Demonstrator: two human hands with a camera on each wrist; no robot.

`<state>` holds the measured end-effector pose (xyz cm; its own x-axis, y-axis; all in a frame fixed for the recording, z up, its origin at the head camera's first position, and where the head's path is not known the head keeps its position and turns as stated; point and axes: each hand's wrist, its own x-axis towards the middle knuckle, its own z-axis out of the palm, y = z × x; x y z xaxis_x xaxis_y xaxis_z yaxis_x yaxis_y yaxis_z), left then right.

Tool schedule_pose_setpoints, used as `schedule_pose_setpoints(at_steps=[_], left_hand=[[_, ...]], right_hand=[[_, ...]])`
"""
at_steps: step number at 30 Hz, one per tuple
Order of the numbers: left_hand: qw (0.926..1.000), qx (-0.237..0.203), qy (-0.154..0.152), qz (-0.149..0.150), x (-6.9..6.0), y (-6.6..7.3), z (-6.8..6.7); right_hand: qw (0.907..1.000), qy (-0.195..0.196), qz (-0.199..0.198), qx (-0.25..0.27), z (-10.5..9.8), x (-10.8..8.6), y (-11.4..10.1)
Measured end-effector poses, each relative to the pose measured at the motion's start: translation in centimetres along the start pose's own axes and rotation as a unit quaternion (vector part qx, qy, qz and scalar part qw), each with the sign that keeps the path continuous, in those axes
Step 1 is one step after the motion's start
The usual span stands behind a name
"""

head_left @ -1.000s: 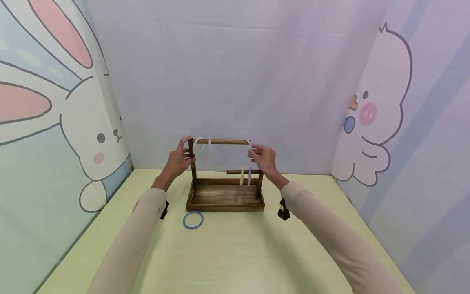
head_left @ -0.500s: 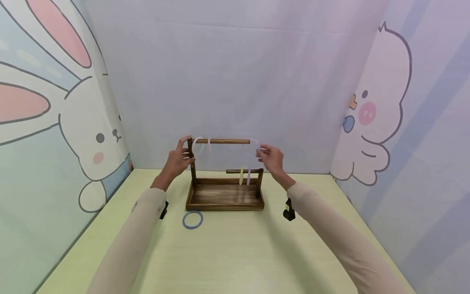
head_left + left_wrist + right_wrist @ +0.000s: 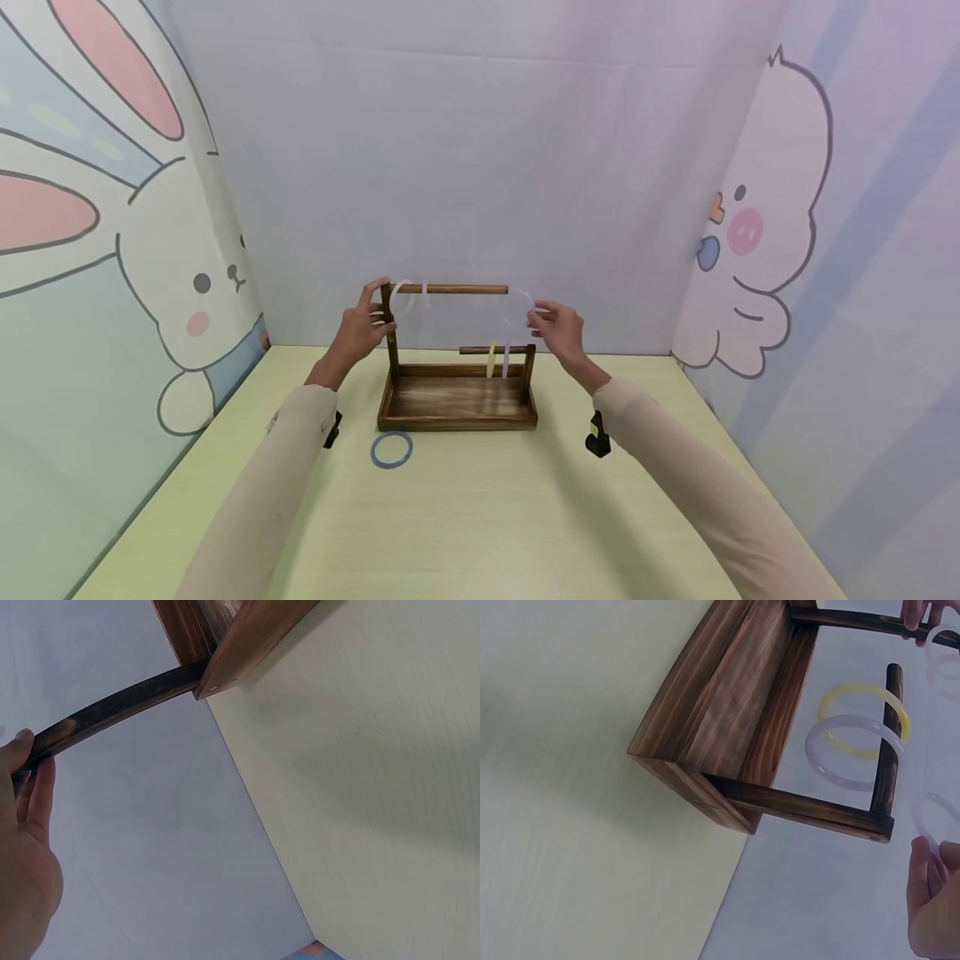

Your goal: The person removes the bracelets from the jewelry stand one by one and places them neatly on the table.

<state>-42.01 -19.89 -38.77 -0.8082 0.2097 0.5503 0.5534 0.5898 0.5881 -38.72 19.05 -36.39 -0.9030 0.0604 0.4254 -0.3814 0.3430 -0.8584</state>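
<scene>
My left hand [image 3: 360, 332] grips the top of the tall left post of a wooden rack [image 3: 457, 423]; in the left wrist view its fingers wrap the dark post [image 3: 120, 706]. My right hand [image 3: 561, 330] pinches a pale translucent ring [image 3: 517, 307] just right of the upper bar's free end, apart from the bar. A whitish ring [image 3: 394, 298] and a pinkish ring [image 3: 425, 293] hang on the upper bar [image 3: 468, 289]. On the lower bar [image 3: 474, 350] hang a yellow ring [image 3: 904, 720] and a lilac ring [image 3: 815, 763].
A blue ring [image 3: 392, 464] lies flat on the pale table [image 3: 465, 517], in front of the rack's left corner. Behind the rack stands a light wall [image 3: 480, 183]; side walls carry a cartoon rabbit and a white cartoon figure.
My right hand has moved right, carrying the pale ring from around the upper bar's end to beyond it. The left hand keeps its grip on the post.
</scene>
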Motion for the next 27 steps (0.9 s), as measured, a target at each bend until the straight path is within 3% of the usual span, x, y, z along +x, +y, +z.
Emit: schedule_pose_setpoints(at_steps=[27], left_hand=[[1.0, -0.002, 0.003, 0.007, -0.1, 0.2, 0.1]], right_hand=[[0.9984, -0.049, 0.012, 0.026, 1.7, -2.6, -1.7]])
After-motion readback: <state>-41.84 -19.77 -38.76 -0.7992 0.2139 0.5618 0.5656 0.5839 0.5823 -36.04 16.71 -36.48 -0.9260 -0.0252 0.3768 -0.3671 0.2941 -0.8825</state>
